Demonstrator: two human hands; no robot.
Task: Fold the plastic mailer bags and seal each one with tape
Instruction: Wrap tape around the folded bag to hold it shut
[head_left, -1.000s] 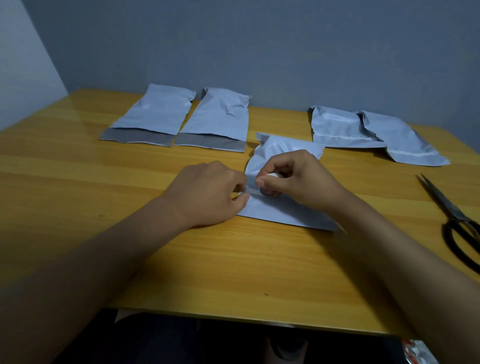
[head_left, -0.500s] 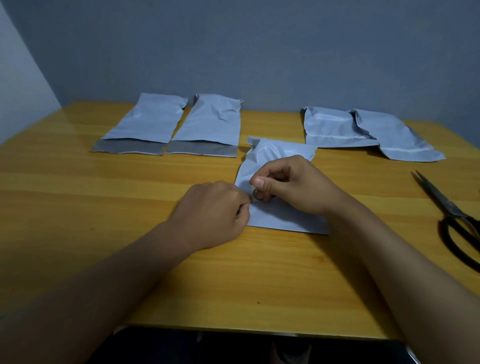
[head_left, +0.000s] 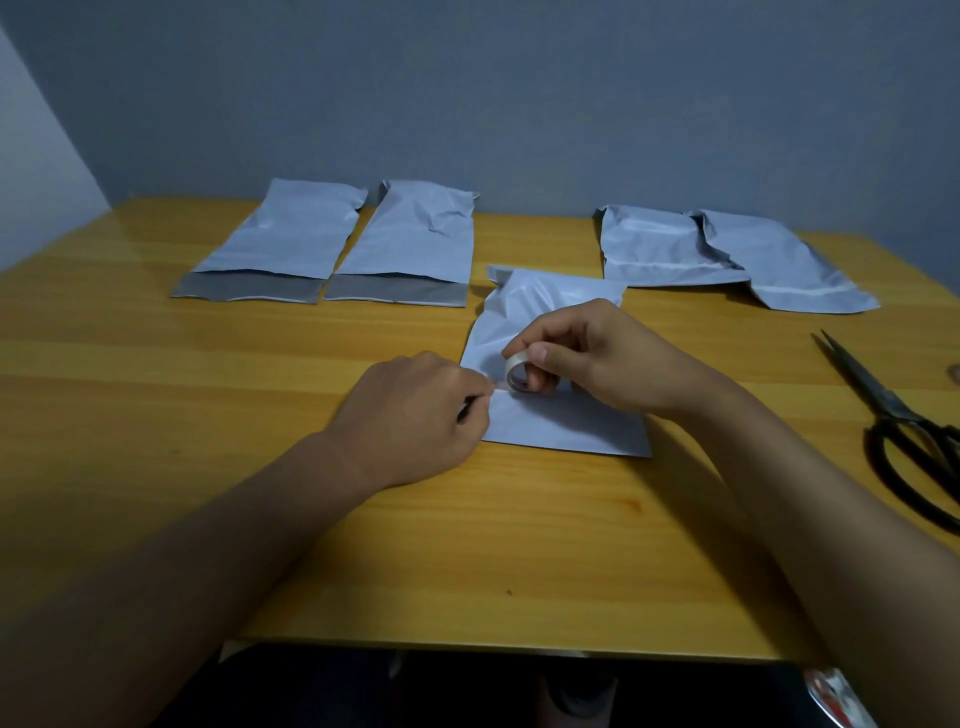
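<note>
Centrally on the counter (head_left: 156, 364): a folded mailer bag (head_left: 561, 426), flat, with both hands over its near half. Right hand (head_left: 597, 358) above the bag, grip closed around a small tape roll (head_left: 517, 371), thumb on top and fingers curled beneath, roll standing on edge just over the bag's surface. Left hand (head_left: 421, 415) at the bag's left edge, fingers pinched tight together right beside the roll; probably on the tape's free end, though too thin and pale against the bag to make out, so cannot tell for sure. Fold line of the bag mostly hidden under the two hands.

Beyond the bag to its left, two unfolded bags (head_left: 296, 234) (head_left: 415, 234) side by side, nearly touching, grey flaps open toward the near side. Beyond the bag to its right, two more bags (head_left: 654, 249) (head_left: 800, 270), overlapping, each with a pale strip across it; whether sealed, hard to judge. Well to the right of the central bag, black-handled scissors (head_left: 893, 410), blades pointing away, handles cut off by the frame edge. Under the counter's near edge, only darkness and a blurred shape, not readable.
</note>
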